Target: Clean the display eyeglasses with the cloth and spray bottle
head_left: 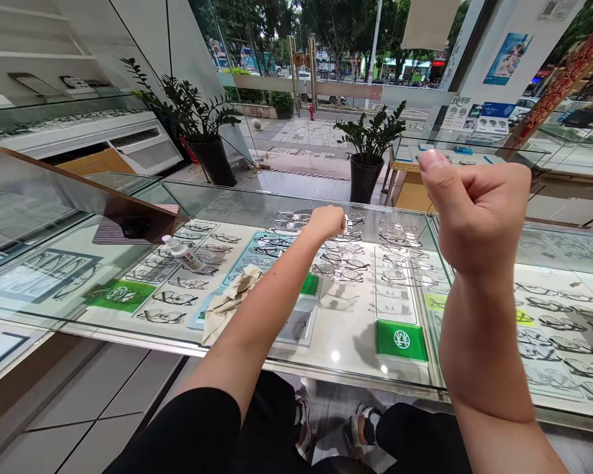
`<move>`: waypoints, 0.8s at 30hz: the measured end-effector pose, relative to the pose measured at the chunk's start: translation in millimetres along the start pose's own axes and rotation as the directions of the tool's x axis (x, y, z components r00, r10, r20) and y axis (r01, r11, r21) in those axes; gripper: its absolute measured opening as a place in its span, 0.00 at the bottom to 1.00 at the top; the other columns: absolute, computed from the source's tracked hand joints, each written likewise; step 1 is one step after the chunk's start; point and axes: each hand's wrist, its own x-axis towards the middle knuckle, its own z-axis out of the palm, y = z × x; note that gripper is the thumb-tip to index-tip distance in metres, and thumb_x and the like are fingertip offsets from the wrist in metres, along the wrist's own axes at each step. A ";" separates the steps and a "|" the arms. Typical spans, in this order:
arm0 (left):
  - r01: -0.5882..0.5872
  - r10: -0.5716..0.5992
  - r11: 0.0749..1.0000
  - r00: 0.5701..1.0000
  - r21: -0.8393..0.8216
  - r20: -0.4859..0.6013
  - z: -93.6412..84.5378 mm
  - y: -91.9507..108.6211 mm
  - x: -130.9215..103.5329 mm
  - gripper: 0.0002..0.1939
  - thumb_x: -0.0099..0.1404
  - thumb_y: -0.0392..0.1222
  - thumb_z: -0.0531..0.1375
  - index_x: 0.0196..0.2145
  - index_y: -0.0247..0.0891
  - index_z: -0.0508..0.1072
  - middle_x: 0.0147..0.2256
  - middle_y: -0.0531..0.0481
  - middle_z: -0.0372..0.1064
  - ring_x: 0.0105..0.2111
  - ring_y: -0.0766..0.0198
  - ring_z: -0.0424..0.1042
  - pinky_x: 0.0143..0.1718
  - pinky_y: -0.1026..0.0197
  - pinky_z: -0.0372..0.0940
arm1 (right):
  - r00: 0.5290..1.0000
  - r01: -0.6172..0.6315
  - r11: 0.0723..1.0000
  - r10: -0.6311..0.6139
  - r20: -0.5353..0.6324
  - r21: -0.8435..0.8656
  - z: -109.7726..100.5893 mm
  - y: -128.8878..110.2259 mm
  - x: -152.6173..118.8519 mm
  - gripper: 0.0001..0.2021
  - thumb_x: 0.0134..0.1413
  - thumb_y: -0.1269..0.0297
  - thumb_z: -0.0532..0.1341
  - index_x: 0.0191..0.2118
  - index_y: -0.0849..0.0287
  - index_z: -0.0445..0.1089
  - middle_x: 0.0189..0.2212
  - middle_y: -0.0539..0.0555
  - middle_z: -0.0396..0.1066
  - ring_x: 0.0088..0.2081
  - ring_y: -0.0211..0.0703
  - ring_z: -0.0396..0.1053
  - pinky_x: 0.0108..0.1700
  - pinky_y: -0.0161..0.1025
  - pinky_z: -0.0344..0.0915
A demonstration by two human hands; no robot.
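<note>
Inside the glass display case (346,355), rows of eyeglasses (343,272) and green cards (402,340).

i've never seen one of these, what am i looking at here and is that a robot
No robot here: these are a person's bare arms, seen in a single picture from a camera worn on the head, looking forward and down. The left hand, closed, reaches out over a glass counter. The right hand is a raised fist, close to the camera. Neither visibly holds anything. On the glass are a crumpled cloth and a small white bottle; beneath it sit rows of eyeglasses.
</note>
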 end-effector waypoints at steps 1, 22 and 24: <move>0.001 -0.001 1.000 1.000 0.003 0.009 2.5 -0.5 1.3 0.12 0.61 0.39 0.67 0.42 0.45 0.86 0.45 0.45 0.83 0.45 0.54 0.79 0.46 0.62 0.68 | 1.000 0.002 1.000 -0.002 -0.013 0.011 0.4 0.1 0.1 0.33 0.68 0.57 0.62 0.17 0.53 0.42 0.20 0.44 0.36 0.24 0.35 0.36 0.27 0.40 0.45; -0.039 0.039 0.999 0.999 -0.030 -0.025 -12.1 0.2 -4.6 0.10 0.59 0.38 0.67 0.38 0.43 0.87 0.39 0.43 0.82 0.40 0.52 0.77 0.40 0.59 0.65 | 1.000 0.021 0.999 -0.020 -0.023 0.040 -0.2 3.2 1.2 0.33 0.68 0.60 0.63 0.16 0.53 0.43 0.19 0.44 0.36 0.23 0.35 0.36 0.26 0.41 0.40; -0.054 0.046 0.996 0.993 -0.077 -0.108 -24.2 1.3 -11.0 0.09 0.60 0.40 0.66 0.38 0.42 0.87 0.36 0.43 0.81 0.38 0.53 0.76 0.36 0.59 0.63 | 0.997 0.033 0.997 -0.028 -0.070 0.072 1.1 4.2 2.2 0.32 0.67 0.57 0.63 0.17 0.53 0.43 0.19 0.44 0.36 0.22 0.35 0.36 0.26 0.42 0.38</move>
